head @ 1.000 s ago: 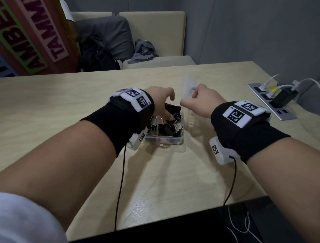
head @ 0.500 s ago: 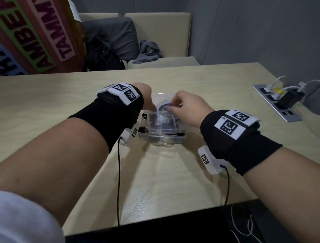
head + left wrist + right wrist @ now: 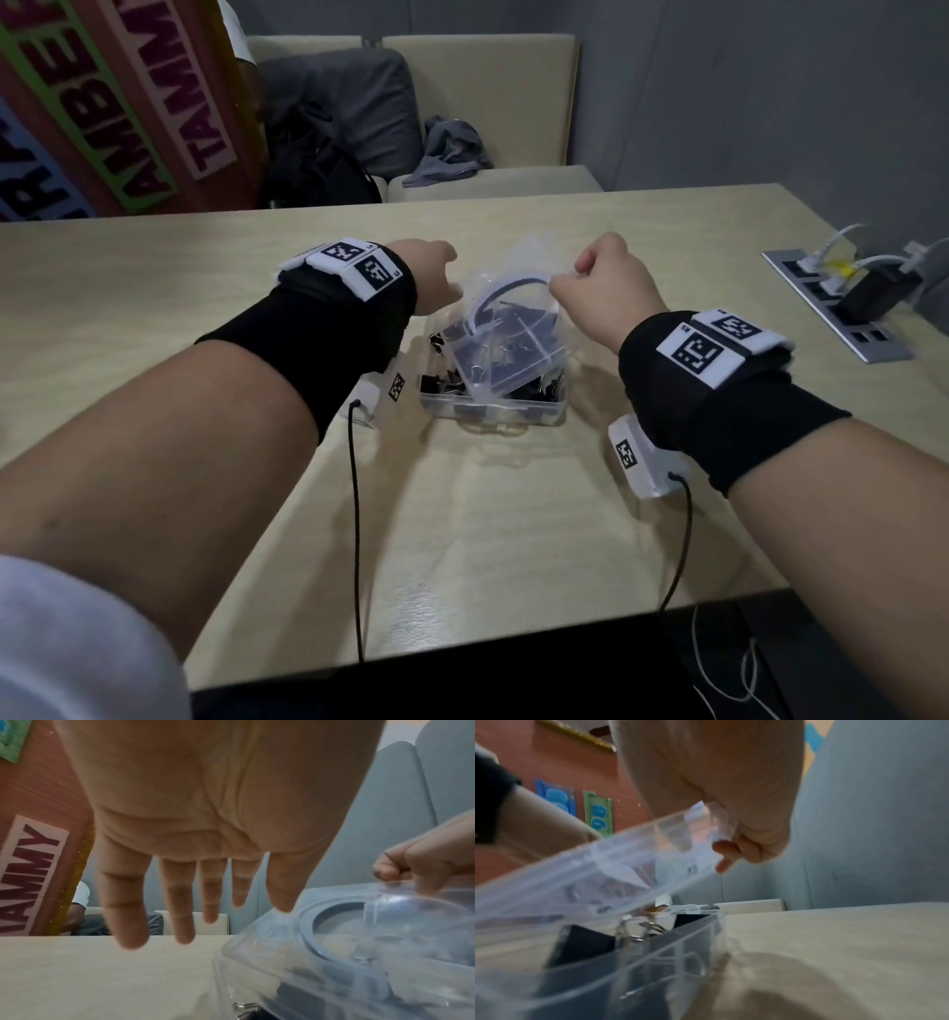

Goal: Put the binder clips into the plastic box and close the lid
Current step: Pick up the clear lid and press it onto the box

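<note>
On the table: a clear plastic box (image 3: pixel 493 411) is being kept near the middle of the pale wooden table (image 3: pixel 154 308), between the two forearms.
Binder clips: black binder clips (image 3: pixel 447 383) with silver wire handles are being held inside the box; in the right wrist view they are being seen standing against its clear wall.
Lid: the transparent lid (image 3: pixel 506 334) is being held tilted above the box, one edge raised, the opening left partly uncovered.
Right hand: the raised edge of the lid is being pinched by the curled fingers of the right hand (image 3: pixel 606 293); the grip is closed on the lid.
Left hand: the left hand (image 3: pixel 205 811) is being held just beside the lid with fingers straight and spread, nothing being gripped; whether the lid is being touched cannot be told.
Far right of table: cables are being kept plugged into a power strip (image 3: pixel 842 303).
</note>
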